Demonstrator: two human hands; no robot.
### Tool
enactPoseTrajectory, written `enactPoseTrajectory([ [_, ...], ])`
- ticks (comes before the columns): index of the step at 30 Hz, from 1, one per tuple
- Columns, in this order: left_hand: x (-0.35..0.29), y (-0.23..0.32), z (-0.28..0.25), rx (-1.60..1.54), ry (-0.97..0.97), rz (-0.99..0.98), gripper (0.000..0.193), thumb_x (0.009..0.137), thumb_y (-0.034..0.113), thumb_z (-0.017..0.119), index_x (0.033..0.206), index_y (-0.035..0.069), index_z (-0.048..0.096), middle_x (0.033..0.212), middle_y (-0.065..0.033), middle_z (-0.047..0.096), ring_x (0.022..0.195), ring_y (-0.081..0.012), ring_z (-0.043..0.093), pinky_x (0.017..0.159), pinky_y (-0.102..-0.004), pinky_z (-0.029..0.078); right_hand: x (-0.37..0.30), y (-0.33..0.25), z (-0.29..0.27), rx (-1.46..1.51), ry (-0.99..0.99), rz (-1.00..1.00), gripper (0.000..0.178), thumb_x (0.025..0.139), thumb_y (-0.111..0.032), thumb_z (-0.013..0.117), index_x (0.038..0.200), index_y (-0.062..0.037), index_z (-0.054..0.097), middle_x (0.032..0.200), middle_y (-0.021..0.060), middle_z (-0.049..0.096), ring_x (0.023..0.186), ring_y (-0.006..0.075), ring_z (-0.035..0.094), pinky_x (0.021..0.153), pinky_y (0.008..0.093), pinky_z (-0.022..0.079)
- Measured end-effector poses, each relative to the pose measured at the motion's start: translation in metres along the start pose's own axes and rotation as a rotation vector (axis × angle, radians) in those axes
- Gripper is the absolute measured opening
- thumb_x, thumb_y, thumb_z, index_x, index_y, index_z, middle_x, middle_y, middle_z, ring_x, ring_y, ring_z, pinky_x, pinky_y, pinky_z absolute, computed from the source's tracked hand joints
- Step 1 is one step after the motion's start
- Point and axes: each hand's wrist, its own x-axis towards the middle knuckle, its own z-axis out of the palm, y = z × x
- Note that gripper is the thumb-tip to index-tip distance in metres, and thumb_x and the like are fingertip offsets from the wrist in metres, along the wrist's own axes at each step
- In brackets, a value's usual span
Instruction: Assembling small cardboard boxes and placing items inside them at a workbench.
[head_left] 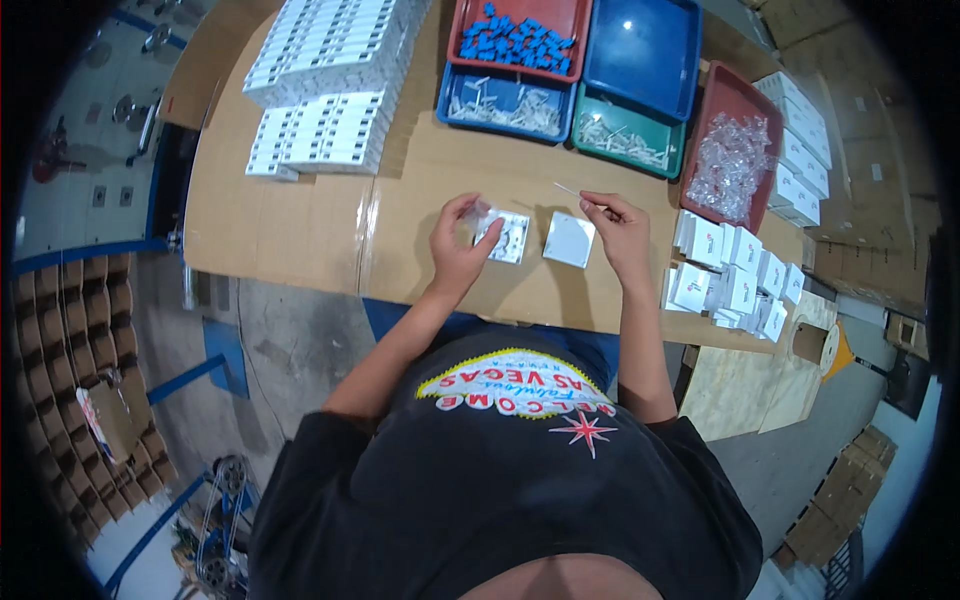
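Note:
My left hand [460, 245] curls at the left edge of a white square case [513, 238], its thumb on that edge and its forefinger at the upper left corner. Small parts show inside the case, though glare blurs them. Something pale and see-through shows by the forefinger; I cannot make out what it is. A plain white square piece [569, 240] lies flat just to the right, apart from the case. Above it, my right hand [617, 225] pinches a thin whitish stick [566, 188] by one end, pointing left.
Along the far side stand a red tray [583, 66] of blue parts, blue and green trays [683, 150] of pale parts, and an empty blue tray [640, 60]. Right: a red tray [700, 90] of clear pieces, white boxes [740, 270]. Stacked white boxes [330, 130] rise far left.

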Motion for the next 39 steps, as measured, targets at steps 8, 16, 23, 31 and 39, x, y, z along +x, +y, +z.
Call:
enactPoseTrajectory([
  [8,0.002,0.008,0.012,0.067,-0.176,0.073,0.05,0.08,0.015,0.091,0.122,0.004,0.066,0.109,-0.0116,0.071,0.096,-0.0255,0.071,0.085,-0.0363,0.056,-0.018,-0.042,0.015,0.025,-0.207,0.067,0.011,0.093,-0.007,0.078,0.101,-0.0009,0.079,0.081,-0.0028,0.069,0.063,0.0024,0.044,0.057,0.0226,0.036],
  [16,-0.007,0.013,0.012,0.042,-0.205,0.032,0.048,0.081,0.016,0.089,0.122,0.005,0.066,0.111,-0.0121,0.071,0.097,-0.0276,0.072,0.084,-0.0375,0.057,-0.018,-0.053,0.034,-0.17,-0.245,-0.099,0.014,0.089,-0.008,0.079,0.102,-0.0027,0.079,0.088,0.005,0.072,0.061,0.0078,0.048,0.057,0.0257,0.041],
  [23,-0.003,0.01,0.012,-0.004,-0.236,0.043,0.046,0.081,0.012,0.087,0.121,0.004,0.067,0.112,-0.0137,0.072,0.099,-0.0304,0.073,0.085,-0.039,0.057,-0.02,-0.061,0.053,-0.169,-0.271,0.035,0.014,0.089,-0.009,0.077,0.101,-0.0016,0.077,0.088,0.0066,0.074,0.058,0.0085,0.049,0.055,0.0277,0.041],
  [31,0.001,0.019,0.007,0.027,-0.246,0.042,0.044,0.082,0.007,0.084,0.122,0.004,0.067,0.112,-0.014,0.072,0.1,-0.0306,0.073,0.087,-0.0384,0.058,-0.024,-0.049,0.053,-0.175,-0.316,-0.154,0.014,0.094,-0.011,0.077,0.104,-0.0019,0.077,0.092,0.0005,0.064,0.071,0.0077,0.049,0.064,0.0248,0.041],
  [39,0.01,0.037,-0.001,-0.136,-0.527,-0.303,0.047,0.091,0.016,0.083,0.134,0.004,0.066,0.117,-0.0086,0.074,0.1,-0.0154,0.069,0.09,-0.0307,0.055,-0.013,-0.045,0.034,-0.146,-0.497,0.057,0.016,0.095,-0.014,0.075,0.105,-0.0003,0.076,0.093,0.0105,0.071,0.072,0.0158,0.059,0.067,0.0321,0.049],
])
